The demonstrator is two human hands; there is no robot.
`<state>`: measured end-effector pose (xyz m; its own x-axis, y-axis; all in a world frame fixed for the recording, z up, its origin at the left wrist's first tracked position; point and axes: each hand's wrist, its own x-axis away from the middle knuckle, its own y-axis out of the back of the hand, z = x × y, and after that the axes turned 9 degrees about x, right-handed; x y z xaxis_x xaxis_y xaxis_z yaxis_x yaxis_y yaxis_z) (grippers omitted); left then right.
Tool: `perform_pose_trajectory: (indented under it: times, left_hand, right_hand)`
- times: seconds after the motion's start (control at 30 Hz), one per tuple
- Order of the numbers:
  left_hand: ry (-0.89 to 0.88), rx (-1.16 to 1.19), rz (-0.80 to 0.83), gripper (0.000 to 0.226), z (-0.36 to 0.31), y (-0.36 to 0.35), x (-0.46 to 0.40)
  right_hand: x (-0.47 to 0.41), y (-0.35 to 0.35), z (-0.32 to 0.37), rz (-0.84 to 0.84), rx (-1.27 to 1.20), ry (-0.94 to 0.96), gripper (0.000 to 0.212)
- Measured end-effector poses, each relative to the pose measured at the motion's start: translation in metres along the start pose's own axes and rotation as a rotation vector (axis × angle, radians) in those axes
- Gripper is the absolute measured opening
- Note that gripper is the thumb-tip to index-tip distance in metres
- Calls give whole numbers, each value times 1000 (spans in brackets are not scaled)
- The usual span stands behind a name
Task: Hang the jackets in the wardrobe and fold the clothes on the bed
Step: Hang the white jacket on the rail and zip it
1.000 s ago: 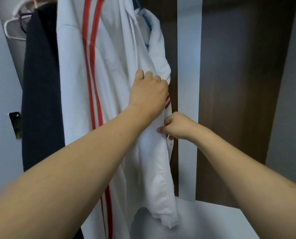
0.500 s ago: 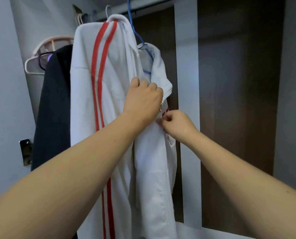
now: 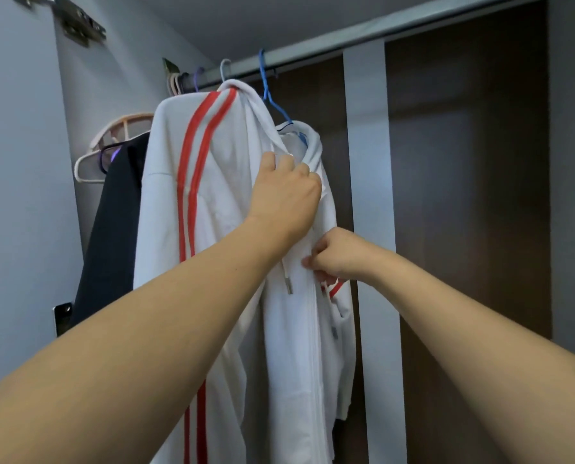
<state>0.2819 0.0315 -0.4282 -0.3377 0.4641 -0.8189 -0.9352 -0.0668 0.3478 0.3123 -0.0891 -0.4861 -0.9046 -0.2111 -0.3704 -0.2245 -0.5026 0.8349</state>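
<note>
Wardrobe (image 3: 463, 229) fills the frame, with its rail (image 3: 346, 45) running across the top. White jacket (image 3: 219, 229) with red stripes hangs from the rail on a blue hanger (image 3: 269, 95) in the upper middle of the frame, and its long axis runs straight down. Dark jacket (image 3: 112, 229) hangs just beside it, on the left. Left hand (image 3: 284, 192) is in the middle of the frame, high at the collar, and its curled fingers grip the white cloth there. Right hand (image 3: 338, 257) is lower and a little to the right, and it pinches the front edge, probably at the zipper, though I cannot see the puller. I judge the zipper line runs upward from the right hand's grip toward the left hand, so the next pull should go up along it.
</note>
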Motion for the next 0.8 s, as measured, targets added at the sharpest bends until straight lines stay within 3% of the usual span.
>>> perform_pose_trajectory:
  times: [0.07, 0.17, 0.23, 0.33, 0.53, 0.7, 0.8]
  left_hand:
    - [31, 13, -6, 15, 2, 1, -2]
    - [-26, 14, -4, 17, 4, 5, -9]
    - [-79, -8, -11, 19, 5, 6, -16]
    - [-108, -72, -12, 21, 11, 7, -26]
    - [41, -28, -73, 16, 27, 3, -43]
    - [-29, -8, -78, 19, 23, 5, -62]
    - [-13, 4, -25, 19, 26, 7, -76]
  right_hand:
    - [-2, 6, 2, -20, -11, 9, 30]
    - [-7, 9, 2, -215, -103, 31, 44]
    - [-10, 9, 5, -295, -207, 48, 40]
    - [-16, 9, 11, -217, -239, 52, 38]
    - [-20, 23, 9, -5, -228, 48, 30]
    - [-39, 34, 16, -332, -348, 86, 47]
    - [-47, 37, 22, -364, -402, 99, 49]
